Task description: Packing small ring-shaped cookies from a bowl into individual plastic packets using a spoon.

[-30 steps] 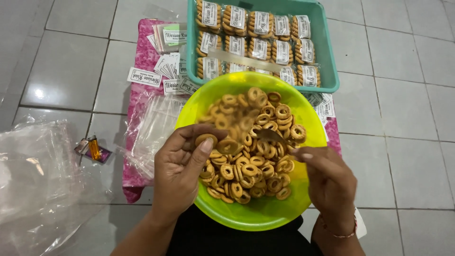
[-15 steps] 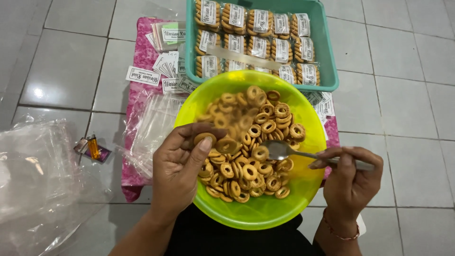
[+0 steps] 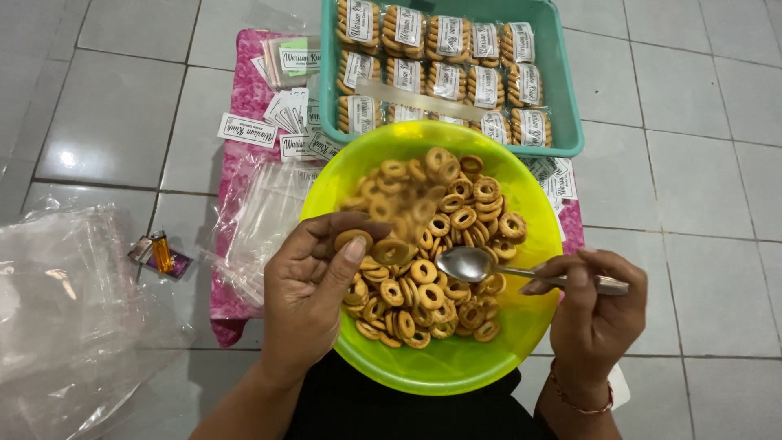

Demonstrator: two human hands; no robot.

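Packing partly done (judging by the tray (image 3: pixel 570 114) of filled packs (image 3: pixel 440 57)). Left hand (image 3: pixel 314 301) pinching a clear bag (image 3: pixel 403 212) holding some ring cookies (image 3: pixel 423 277) above the green bowl (image 3: pixel 456 371); right hand (image 3: pixel 590 314) closed on an empty spoon (image 3: pixel 476 262). Plenty left in the bowl.

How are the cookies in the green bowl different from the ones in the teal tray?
The ring cookies in the green bowl lie loose in a pile; those in the teal tray are stacked inside clear labelled packets, set in neat rows. Both look like the same golden-brown ring cookies.
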